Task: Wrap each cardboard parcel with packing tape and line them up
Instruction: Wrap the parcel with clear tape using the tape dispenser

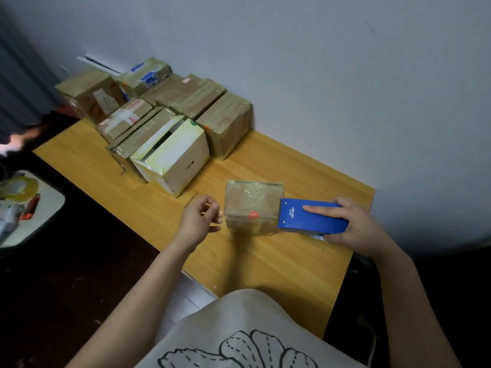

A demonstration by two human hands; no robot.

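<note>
At a wooden table [279,264], your right hand [356,227] grips a blue tape dispenser [310,217]. The index finger lies straight along its top face, the thumb sits under the near edge and the other fingers wrap over the far edge. The dispenser's long axis runs out from that hand toward your left, dipping slightly toward your wrist. Its square front end points at the small cardboard parcel [251,205] and touches the parcel's right side.

The parcel stands on the table between your two hands, just past the dispenser's nose. It is glossy with clear tape and has a red dot [253,215] low on the face turned toward you. That face looks close to square, so no long axis can be read.

Your left hand [198,219] hovers just to the parcel's left, fingers loosely curled and fingertips near its left edge without clearly touching. You cannot tell whether thumb and forefinger pinch a strip of clear tape.

Beyond the left hand, well apart from it, taped parcels [223,120] sit packed together against the wall, with a white box [172,155] nearest you. Far off to the left of that hand, a roll of tape [18,188] lies on a white tray [50,205].
</note>
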